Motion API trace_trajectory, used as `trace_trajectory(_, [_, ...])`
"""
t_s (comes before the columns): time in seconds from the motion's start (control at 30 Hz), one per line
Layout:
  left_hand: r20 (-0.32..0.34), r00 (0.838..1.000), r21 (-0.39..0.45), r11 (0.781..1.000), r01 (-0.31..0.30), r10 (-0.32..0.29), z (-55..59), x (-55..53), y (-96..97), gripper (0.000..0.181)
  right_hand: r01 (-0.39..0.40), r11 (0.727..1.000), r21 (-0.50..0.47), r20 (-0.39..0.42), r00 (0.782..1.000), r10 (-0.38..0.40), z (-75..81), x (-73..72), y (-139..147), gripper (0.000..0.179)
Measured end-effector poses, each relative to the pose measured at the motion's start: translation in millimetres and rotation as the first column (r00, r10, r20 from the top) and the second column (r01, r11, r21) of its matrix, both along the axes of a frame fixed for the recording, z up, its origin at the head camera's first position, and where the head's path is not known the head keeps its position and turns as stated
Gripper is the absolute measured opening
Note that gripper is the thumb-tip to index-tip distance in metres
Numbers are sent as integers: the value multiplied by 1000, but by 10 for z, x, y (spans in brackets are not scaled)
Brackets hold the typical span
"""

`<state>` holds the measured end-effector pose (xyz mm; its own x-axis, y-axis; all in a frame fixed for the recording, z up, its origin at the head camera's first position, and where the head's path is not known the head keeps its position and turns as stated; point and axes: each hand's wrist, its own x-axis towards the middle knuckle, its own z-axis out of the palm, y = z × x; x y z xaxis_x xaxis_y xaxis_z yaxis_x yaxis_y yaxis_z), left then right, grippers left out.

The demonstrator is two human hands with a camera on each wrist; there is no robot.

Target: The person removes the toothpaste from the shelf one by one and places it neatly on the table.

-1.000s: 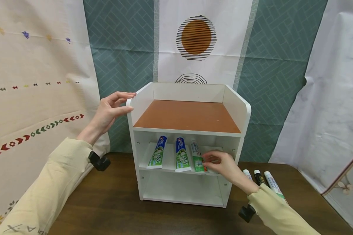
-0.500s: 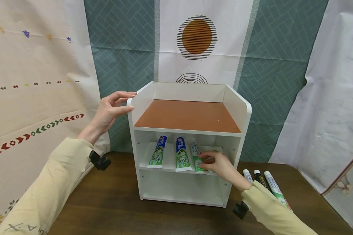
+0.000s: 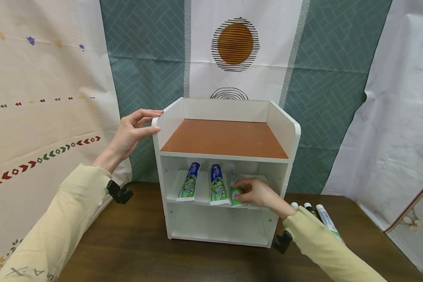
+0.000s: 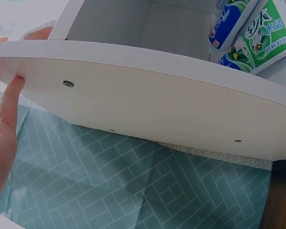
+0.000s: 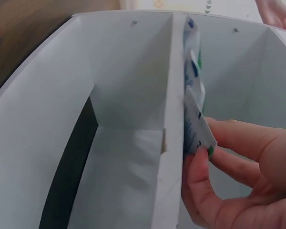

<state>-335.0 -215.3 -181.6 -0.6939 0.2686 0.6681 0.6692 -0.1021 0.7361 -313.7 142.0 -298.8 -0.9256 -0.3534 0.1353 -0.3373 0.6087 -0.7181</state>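
While the left hand (image 3: 128,133) rests lightly extended fingers and thumb against the upper left edge of the white cabinet (image 3: 225,157), I have the right hand (image 3: 262,192) pinching a green-and-white tube (image 3: 234,192) by its flat near end, thumb and fingers curled in. That tube lies along the middle shelf (image 3: 202,194), right of two blue-and-green tubes, the left one (image 3: 188,182) slightly slanted, the middle one (image 3: 217,185) just beside the gripped tube and apart from it. All three point their flat ends at the near edge. My right wrist view shows the pinched end by the shelf's edge. Well off to the right, on the dark wooden table (image 3: 127,235), I make out a white-capped tube (image 3: 328,219) and a black-capped item (image 3: 309,208), partly hidden by the right sleeve (image 3: 324,246).
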Motion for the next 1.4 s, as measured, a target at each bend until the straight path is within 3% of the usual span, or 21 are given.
trace_trajectory(0.1, [1, 1000, 5, 1000, 4, -4, -7, -4, 2, 31, -2, 998, -55, 76, 997, 6, 22, -23, -6, 34])
trace_trajectory(0.4, [-1, 1000, -8, 1000, -6, 6, -13, -23, 28, 31, -17, 983, -180, 159, 986, 46, 16, -7, 86, 38])
trace_trajectory(0.63, [-4, 1000, -5, 1000, 2, -2, -27, -18, 21, 31, -2, 945, -327, 240, 967, 85, -26, 98, 199, 44])
trace_trajectory(0.83, [-14, 1000, 5, 1000, 13, -12, -19, -10, 17, 31, -90, 928, -362, 228, 956, 182, -23, 189, 331, 45])
trace_trajectory(0.9, [-16, 1000, 5, 1000, 8, -8, -15, -10, 14, 31, -143, 921, -363, 230, 944, 237, -11, 195, 397, 43])
trace_trajectory(1.03, [-12, 1000, -2, 1000, 5, -5, -11, -13, 9, 31, -269, 887, -375, 253, 891, 377, 18, 198, 535, 39])
trace_trajectory(1.13, [-15, 1000, 2, 1000, 14, -14, -17, -17, 2, 31, -388, 838, -384, 267, 822, 503, 19, 196, 613, 35])
trace_trajectory(1.27, [-13, 1000, 15, 1000, 27, -27, -23, -14, -1, 32, -534, 748, -394, 288, 701, 652, 3, 199, 679, 31])
trace_trajectory(1.4, [-3, 999, 19, 999, 34, -34, -20, -6, 1, 32, -630, 674, -384, 347, 578, 738, -12, 198, 739, 27])
